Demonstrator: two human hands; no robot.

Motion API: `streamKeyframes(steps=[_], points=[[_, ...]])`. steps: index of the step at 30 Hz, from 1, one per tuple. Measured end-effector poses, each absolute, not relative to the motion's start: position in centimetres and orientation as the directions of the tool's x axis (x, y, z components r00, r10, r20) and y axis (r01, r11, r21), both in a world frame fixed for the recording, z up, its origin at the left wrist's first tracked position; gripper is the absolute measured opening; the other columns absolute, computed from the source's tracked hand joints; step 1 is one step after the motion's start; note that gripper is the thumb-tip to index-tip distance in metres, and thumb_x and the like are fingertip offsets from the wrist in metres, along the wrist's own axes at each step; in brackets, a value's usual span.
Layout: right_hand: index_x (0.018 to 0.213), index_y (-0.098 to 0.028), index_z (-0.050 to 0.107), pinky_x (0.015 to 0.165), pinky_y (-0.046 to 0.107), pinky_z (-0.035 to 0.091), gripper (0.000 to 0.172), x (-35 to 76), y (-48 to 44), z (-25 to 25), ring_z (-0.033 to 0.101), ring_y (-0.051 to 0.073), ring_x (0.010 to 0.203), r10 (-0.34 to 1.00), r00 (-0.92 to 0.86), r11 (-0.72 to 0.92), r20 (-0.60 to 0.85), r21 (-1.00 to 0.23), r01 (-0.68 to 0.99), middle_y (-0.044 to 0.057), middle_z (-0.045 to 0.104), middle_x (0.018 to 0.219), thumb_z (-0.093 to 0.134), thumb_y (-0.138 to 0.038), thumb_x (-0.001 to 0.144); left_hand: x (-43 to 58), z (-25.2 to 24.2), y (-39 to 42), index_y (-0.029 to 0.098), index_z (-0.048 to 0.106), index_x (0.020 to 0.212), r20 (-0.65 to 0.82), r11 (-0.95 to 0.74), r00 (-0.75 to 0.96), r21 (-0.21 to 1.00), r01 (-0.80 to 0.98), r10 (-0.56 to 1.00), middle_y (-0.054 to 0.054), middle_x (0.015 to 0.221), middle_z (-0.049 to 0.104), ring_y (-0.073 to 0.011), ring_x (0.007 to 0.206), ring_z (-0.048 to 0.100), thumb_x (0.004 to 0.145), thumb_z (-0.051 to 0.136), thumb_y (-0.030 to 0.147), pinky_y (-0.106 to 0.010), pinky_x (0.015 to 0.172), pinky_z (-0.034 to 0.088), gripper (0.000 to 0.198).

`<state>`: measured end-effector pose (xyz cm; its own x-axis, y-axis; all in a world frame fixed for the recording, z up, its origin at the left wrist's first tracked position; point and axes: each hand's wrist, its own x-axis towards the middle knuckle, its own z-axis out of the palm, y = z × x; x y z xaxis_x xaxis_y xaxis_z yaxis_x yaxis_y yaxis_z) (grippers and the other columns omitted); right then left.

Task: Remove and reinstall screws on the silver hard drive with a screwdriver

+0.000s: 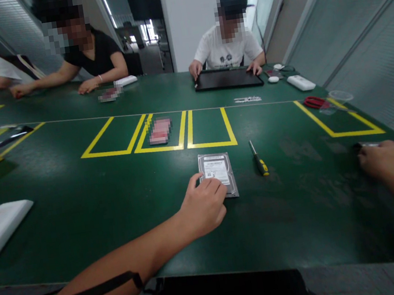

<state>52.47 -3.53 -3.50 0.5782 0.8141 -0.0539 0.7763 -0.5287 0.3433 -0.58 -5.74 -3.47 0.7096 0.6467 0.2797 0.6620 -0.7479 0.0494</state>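
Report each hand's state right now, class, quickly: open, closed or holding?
Left hand: fingers bent over the hard drive; whether gripping cannot be told.
Right hand: at a mostly hidden dark item; grip cannot be told.

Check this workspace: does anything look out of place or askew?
Perhaps the screwdriver: it lies aslant beside the hard drive, outside the yellow outlines. Dull smudges also mark the green table; whether stain or wear, I cannot tell.

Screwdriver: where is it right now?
Head view, right of centre: the screwdriver lies on the green table, just right of the hard drive at the left hand.
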Motion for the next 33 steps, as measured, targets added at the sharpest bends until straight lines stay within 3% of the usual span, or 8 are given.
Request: streamKeyframes(steps=[10,15,20,29,33], points=[[0.123,-0.019,0.067,0.082,0.046,0.048,0.062,53.2,-4.7,-4.7,0.056,0.039,0.110,0.841,0.541,-0.506,-0.005,0.350,0.789,0.024,0.051,0.124,0.020,-0.050,0.097,-0.6,-3.5,-5.7,0.018,0.062,0.097,0.296,-0.748,0.705,0.056,0.661,0.645,-0.008,0.099,0.065,-0.0245,0.096,0.060,0.089,0.051,0.025,-0.051,0.107,0.032,0.016],[0.127,-0.024,0.066,0.080,0.044,0.048,0.060,52.7,-5.6,-4.8,0.055,0.037,0.110,0.913,0.405,-0.386,0.043,0.407,0.828,0.018,0.053,0.126,0.019,-0.049,0.099,-0.6,-3.5,-5.7,0.018,0.063,0.099,0.294,-0.749,0.707,0.050,0.661,0.643,-0.008,0.101,0.065,-0.0247,0.097,0.060,0.088,0.051,0.025,-0.051,0.107,0.033,0.017],[0.111,-0.023,0.073,0.082,0.043,0.049,0.054,52.1,-5.8,-4.6,0.055,0.035,0.111,0.930,0.369,-0.329,-0.001,0.450,0.830,0.014,0.061,0.119,0.024,-0.043,0.099,-0.6,-3.5,-5.7,0.018,0.063,0.100,0.293,-0.750,0.707,0.058,0.658,0.643,-0.008,0.102,0.066,-0.0246,0.099,0.060,0.089,0.051,0.026,-0.051,0.108,0.032,0.018],[0.108,-0.020,0.073,0.079,0.043,0.049,0.055,52.0,-7.0,-4.6,0.057,0.035,0.108,0.937,0.351,-0.315,0.004,0.449,0.836,0.018,0.061,0.119,0.023,-0.042,0.099,-0.5,-3.6,-5.7,0.018,0.063,0.101,0.303,-0.753,0.706,0.065,0.655,0.640,-0.008,0.103,0.066,-0.0247,0.097,0.061,0.089,0.051,0.026,-0.051,0.108,0.033,0.019],[0.103,-0.019,0.073,0.075,0.048,0.049,0.055,52.6,-7.6,-4.7,0.059,0.039,0.104,0.928,0.371,-0.337,-0.016,0.384,0.860,0.020,0.061,0.117,0.026,-0.046,0.096,-0.6,-3.6,-5.7,0.018,0.063,0.100,0.298,-0.753,0.706,0.073,0.654,0.642,-0.008,0.103,0.066,-0.0248,0.098,0.061,0.089,0.051,0.026,-0.051,0.108,0.032,0.018]])
